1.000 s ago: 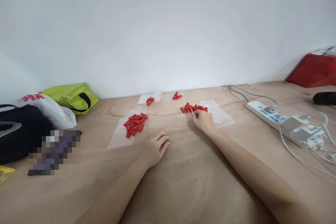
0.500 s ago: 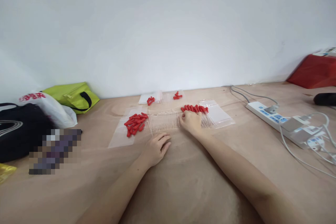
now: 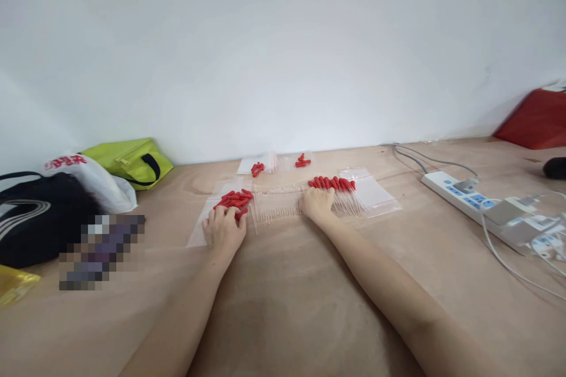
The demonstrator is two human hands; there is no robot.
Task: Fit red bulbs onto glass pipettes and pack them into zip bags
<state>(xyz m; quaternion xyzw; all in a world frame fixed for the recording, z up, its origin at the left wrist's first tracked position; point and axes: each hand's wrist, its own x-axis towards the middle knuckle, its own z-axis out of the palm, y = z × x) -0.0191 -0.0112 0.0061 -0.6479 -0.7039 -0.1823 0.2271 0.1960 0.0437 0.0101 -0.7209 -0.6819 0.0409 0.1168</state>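
My left hand (image 3: 224,231) lies over the near edge of a pile of small red caps (image 3: 234,197), its fingers apart and touching the pile. One red piece shows between thumb and fingers; I cannot tell whether it is gripped. The pile rests on a clear plastic bag (image 3: 198,230). My right hand (image 3: 316,202) is closed, its fingertips hidden, at the right end of a row of thin pale sticks (image 3: 278,203). Just beyond it, several red-tipped sticks (image 3: 332,183) lie side by side on another clear bag (image 3: 375,193).
Two small red groups (image 3: 257,169) (image 3: 303,161) lie on bags near the wall. A white power strip (image 3: 460,191) with plugs and cables is on the right, a red bag (image 3: 533,121) behind it. Left are a black bag (image 3: 44,218), white plastic bag (image 3: 97,185) and yellow-green bag (image 3: 128,162).
My left hand has moved left and forward from the bare table to the red pile. My right hand has stayed by the sticks, now more tightly curled. The view has shifted slightly.
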